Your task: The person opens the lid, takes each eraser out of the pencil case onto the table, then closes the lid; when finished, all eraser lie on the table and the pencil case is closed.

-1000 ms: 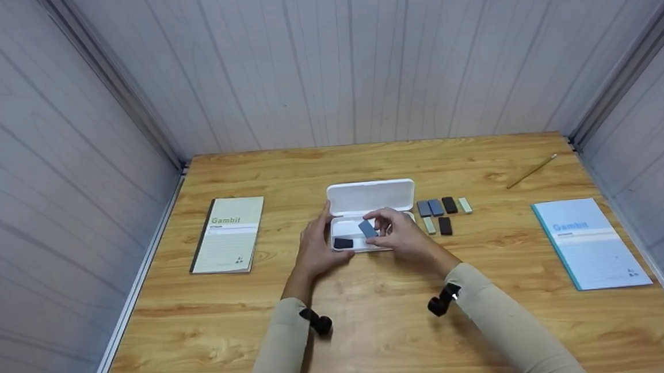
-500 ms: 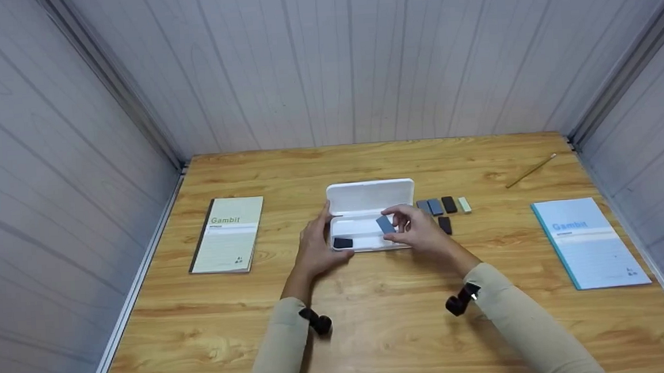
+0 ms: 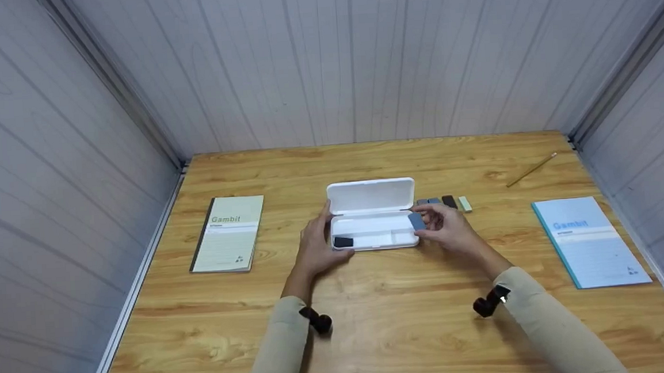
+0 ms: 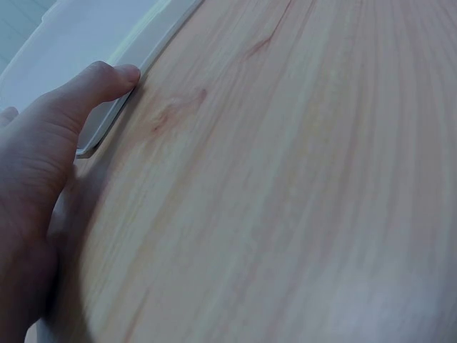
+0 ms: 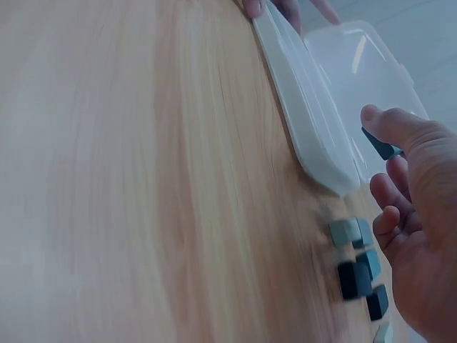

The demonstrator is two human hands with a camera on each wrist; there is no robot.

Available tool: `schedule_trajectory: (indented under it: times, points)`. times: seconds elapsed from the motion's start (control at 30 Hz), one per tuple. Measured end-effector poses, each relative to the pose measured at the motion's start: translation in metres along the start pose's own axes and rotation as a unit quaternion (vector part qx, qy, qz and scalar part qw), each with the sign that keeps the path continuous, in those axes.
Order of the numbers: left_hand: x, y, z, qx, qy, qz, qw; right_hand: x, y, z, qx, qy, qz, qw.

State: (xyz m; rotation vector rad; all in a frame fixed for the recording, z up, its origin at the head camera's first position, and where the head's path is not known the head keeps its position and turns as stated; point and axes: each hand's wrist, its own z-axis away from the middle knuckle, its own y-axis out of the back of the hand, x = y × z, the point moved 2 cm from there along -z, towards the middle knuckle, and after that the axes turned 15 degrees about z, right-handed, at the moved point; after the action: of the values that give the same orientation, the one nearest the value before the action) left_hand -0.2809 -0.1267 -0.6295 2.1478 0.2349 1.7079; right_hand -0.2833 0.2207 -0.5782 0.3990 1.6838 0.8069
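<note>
A white plastic pencil case [image 3: 370, 197] lies with its lid raised in the middle of the table. My left hand [image 3: 315, 246] grips its left end, the thumb at the front edge as the left wrist view also shows. A black eraser [image 3: 343, 242] sits in the front left compartment. Between thumb and fingers, my right hand [image 3: 451, 226] pinches a blue-grey eraser [image 3: 416, 221], held tilted above the case's right end. In the right wrist view this eraser is mostly hidden behind the thumb.
Right of the case several erasers lie on the table, among them a black eraser [image 3: 449, 202] and a pale green eraser [image 3: 465, 204]; my right hand partly hides the group. A pencil [image 3: 531, 169] lies back right. A cream notebook [image 3: 228, 236] and a blue notebook [image 3: 592, 242] flank the case.
My right hand has carried the blue-grey eraser rightward from over the middle of the case to its right end. My left hand stays on the case.
</note>
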Motion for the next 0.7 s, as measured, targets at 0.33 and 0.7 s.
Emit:
schedule_trajectory:
  times: [0.33,0.7]
  points:
    - [-0.001,0.0,0.0,0.002,0.015,0.004,0.9999,0.028,0.025,0.012,0.027,-0.033,0.025,0.999]
    - [-0.001,-0.001,0.0,0.003,0.003,0.001,1.0,0.054,0.043,0.025,0.028,-0.059,0.065,0.996]
